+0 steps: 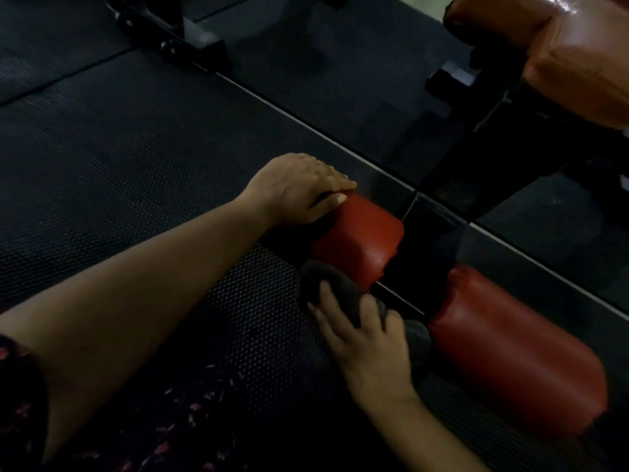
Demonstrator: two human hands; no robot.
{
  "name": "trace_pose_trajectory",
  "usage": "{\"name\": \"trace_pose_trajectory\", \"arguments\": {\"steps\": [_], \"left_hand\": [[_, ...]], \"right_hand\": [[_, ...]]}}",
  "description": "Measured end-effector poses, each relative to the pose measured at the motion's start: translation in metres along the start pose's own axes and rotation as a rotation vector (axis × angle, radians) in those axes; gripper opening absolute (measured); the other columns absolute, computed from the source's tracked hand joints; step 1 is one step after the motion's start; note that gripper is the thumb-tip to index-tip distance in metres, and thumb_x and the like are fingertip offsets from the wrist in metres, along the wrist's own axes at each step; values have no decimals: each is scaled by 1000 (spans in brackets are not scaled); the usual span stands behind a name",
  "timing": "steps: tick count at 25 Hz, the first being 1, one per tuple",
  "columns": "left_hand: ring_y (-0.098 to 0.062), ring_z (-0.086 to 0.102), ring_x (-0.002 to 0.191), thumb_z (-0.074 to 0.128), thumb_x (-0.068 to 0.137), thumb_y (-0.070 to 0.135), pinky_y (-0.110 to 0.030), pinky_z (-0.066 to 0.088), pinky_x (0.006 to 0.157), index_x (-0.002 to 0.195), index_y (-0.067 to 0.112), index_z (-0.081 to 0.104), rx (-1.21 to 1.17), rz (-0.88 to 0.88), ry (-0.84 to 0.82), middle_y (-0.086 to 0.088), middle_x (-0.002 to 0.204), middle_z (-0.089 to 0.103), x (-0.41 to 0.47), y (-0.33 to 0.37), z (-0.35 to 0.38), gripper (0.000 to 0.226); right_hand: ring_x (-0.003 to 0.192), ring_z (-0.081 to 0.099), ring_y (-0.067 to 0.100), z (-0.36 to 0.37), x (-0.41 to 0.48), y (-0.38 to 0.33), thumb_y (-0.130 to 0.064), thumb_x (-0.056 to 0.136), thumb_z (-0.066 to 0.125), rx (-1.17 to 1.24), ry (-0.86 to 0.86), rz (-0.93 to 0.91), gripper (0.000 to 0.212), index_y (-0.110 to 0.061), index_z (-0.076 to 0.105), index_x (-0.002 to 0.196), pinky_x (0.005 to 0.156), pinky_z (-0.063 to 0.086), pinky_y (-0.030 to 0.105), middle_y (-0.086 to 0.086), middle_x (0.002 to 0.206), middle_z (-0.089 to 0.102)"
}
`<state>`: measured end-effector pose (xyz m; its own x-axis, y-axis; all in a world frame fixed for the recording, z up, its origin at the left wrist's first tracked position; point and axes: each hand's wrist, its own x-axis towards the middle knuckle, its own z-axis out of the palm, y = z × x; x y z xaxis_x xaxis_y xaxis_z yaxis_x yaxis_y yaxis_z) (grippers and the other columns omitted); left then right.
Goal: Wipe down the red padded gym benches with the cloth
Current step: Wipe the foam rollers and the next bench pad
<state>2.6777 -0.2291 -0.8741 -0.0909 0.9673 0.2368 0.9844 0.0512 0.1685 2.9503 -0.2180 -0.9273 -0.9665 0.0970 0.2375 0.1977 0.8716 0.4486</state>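
Left hand (299,189) atop pad (360,240)

dark cloth (335,287), bunched against red pad (360,240)

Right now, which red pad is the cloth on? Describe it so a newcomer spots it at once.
On the dark rubber gym floor, find the two hands at centre. The left hand rests on top of a small red pad, and the right hand presses a dark cloth against its near side. Unlike the longer red pad to its right, this one is short, blocky and has a hand on it.
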Motion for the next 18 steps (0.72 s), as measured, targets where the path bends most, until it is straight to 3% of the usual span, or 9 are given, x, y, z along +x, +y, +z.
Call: {"name": "trace_pose_trajectory", "arguments": {"steps": [2, 6, 8, 10, 13, 16, 18], "left_hand": [[-18, 53, 129, 17, 94, 53, -40, 38, 105, 139, 26, 54, 15, 9, 1, 4, 139, 58, 0, 0, 2, 64], [-20, 54, 128, 21, 97, 51, -41, 38, 106, 139, 27, 55, 16, 3, 7, 3, 138, 59, -1, -3, 5, 59], [-18, 51, 131, 21, 97, 52, -41, 36, 109, 141, 30, 53, 8, -11, -23, 5, 141, 57, 0, -3, 5, 58], [-17, 50, 133, 23, 98, 52, -41, 35, 110, 141, 32, 52, -8, -22, -39, 6, 141, 56, -1, -3, 4, 56], [-19, 51, 132, 26, 99, 49, -41, 35, 109, 139, 30, 54, -13, -39, -2, 5, 141, 56, -2, 0, 4, 53], [-22, 55, 128, 31, 98, 45, -42, 37, 107, 136, 24, 58, -26, -16, 35, 1, 138, 59, -4, 2, 4, 51], [-23, 55, 128, 31, 99, 44, -42, 37, 107, 135, 23, 59, -13, -16, 19, 0, 137, 59, -3, 1, 2, 50]], "right_hand": [[105, 42, 36, -5, -13, 4, -28, 85, 35, 24, -19, 32, 53, -32, 62, 131, 76, 43, 47, -1, 149, 32], [104, 42, 33, 5, 46, -28, -29, 94, 47, 105, 56, 72, 34, -29, 67, 122, 79, 34, 44, -5, 141, 45], [104, 41, 32, 11, 63, -31, -34, 95, 54, 71, 81, 80, 29, -25, 69, 118, 77, 37, 45, -5, 140, 40], [105, 41, 31, 7, 46, -21, -30, 98, 48, 48, 82, 60, 30, -27, 68, 120, 76, 40, 45, -7, 142, 33], [96, 44, 32, -16, 5, 12, -17, 102, 34, 164, 22, 74, 42, -33, 66, 124, 66, 47, 41, -5, 144, 36], [88, 52, 37, -49, 14, 65, -14, 89, 55, 337, 16, 436, 43, -35, 66, 125, 68, 46, 40, 3, 142, 49], [101, 49, 41, -55, 44, 101, -15, 79, 65, 452, -150, 752, 59, -40, 58, 132, 79, 43, 39, 0, 149, 42]]}}
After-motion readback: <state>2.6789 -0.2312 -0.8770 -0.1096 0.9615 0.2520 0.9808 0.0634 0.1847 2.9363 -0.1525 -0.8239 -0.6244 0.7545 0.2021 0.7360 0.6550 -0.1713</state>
